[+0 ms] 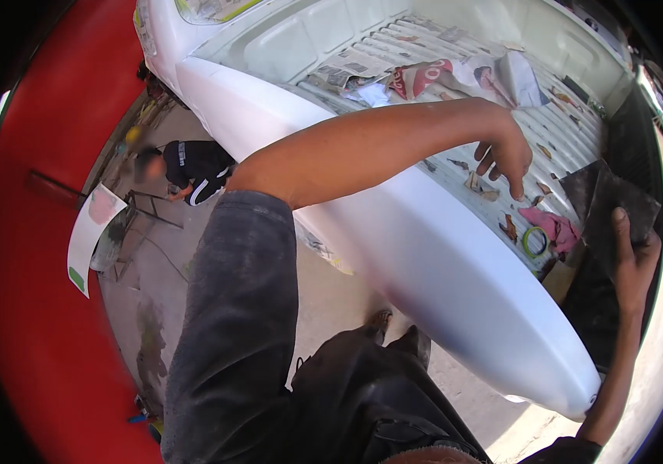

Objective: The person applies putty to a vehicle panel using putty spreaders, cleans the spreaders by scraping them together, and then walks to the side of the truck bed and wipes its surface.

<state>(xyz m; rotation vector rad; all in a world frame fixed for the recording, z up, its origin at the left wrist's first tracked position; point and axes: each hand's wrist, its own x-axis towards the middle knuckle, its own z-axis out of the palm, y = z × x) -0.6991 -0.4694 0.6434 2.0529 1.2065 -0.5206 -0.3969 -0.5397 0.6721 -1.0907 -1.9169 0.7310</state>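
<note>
My left arm reaches across the white side panel (439, 240) of a pickup truck. Over the truck bed (571, 139), my left hand (507, 155) hangs from a bent wrist, its fingers loosely apart and holding nothing. At the right, my right hand (637, 267) grips a dark, thin sheet (617, 209), with the thumb on top of it. The sheet looks folded or doubled, and another dark corner shows at its left. Close to it in the bed are a pink cloth (554, 228) and a roll of green tape (535, 241).
Newspaper (351, 66) and a red-and-white printed bag (424, 77) lie in the bed among dry leaves. A person in dark clothes (192, 166) crouches beyond the panel at the left. A red wall (37, 271) carries a poster (93, 232).
</note>
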